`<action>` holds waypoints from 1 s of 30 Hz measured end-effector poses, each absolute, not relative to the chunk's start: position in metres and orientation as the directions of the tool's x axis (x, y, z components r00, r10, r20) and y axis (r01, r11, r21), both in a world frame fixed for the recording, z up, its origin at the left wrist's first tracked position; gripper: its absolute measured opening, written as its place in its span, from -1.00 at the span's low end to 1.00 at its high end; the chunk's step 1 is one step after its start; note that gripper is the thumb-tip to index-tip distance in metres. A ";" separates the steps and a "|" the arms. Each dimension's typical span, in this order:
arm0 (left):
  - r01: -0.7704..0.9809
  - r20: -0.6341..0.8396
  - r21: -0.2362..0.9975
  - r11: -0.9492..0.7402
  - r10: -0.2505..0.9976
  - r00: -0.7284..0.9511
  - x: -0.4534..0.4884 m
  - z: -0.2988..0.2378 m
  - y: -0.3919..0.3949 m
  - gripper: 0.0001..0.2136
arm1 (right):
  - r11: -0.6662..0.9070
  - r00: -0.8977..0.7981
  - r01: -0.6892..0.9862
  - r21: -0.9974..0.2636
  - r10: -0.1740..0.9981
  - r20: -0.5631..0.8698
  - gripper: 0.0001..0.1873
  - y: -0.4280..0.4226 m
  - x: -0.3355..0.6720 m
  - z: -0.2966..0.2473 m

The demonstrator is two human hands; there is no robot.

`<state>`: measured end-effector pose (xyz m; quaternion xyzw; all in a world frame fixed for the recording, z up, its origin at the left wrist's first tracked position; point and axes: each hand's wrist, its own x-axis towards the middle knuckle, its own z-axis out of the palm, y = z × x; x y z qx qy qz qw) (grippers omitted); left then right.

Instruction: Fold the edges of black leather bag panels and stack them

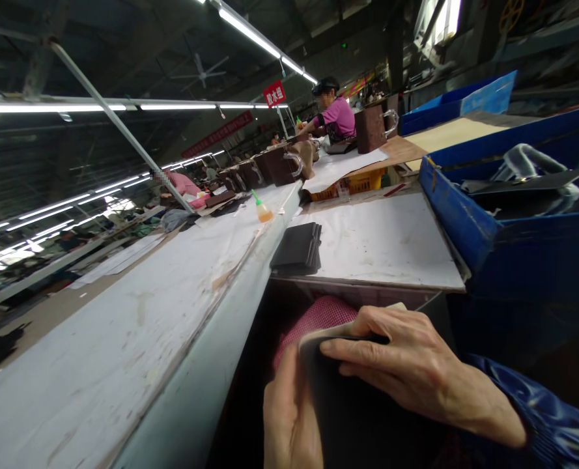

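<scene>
A dark, flat leather-like piece [352,410] with a pale edge rests in my lap area at the bottom of the view. My left hand [289,417] grips it from the left side, thumb pressed along its edge. My right hand [416,365] lies over its top, fingers closed on the upper edge. Beneath it shows a pink checked cloth [318,316]. A stack of dark cut pieces [297,249] lies on the white worktable [387,241] just ahead.
A long white conveyor bench [137,306] runs away on the left, with an orange glue bottle [261,208] and brown bags [282,166] farther along. Blue bins [469,215] with dark parts stand at right. A person in a pink top [335,117] works in the distance.
</scene>
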<state>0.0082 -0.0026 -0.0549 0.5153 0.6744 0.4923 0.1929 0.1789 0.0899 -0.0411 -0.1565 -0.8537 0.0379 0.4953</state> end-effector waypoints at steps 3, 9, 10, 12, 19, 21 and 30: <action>0.418 0.151 0.907 0.050 0.888 -0.434 0.014 -0.047 -0.006 -0.54 | 0.956 -0.456 0.223 -0.192 0.276 0.846 -0.78 0.090 0.177 -0.038; 0.353 0.100 0.932 0.085 0.875 -0.474 0.027 -0.035 -0.010 -0.53 | 0.946 -0.449 0.272 -0.176 0.287 0.846 -0.71 0.085 0.175 -0.039; 0.331 0.098 0.940 0.078 0.871 -0.482 0.029 -0.033 -0.010 -0.52 | 0.946 -0.450 0.276 -0.172 0.285 0.846 -0.71 0.085 0.175 -0.040; 0.300 0.096 0.952 0.066 0.864 -0.494 0.031 -0.032 -0.009 -0.49 | 0.946 -0.454 0.278 -0.167 0.282 0.845 -0.70 0.084 0.175 -0.041; 0.318 0.093 0.944 0.086 0.856 -0.508 0.036 -0.028 -0.011 -0.46 | 0.955 -0.457 0.258 -0.146 0.254 0.853 -0.69 0.088 0.174 -0.044; 0.328 0.088 0.939 0.102 0.853 -0.515 0.038 -0.027 -0.012 -0.47 | 0.954 -0.455 0.263 -0.146 0.256 0.853 -0.70 0.088 0.174 -0.044; 0.382 0.125 0.921 0.072 0.876 -0.466 0.034 -0.029 -0.012 -0.52 | 0.946 -0.460 0.279 -0.162 0.280 0.843 -0.68 0.084 0.177 -0.042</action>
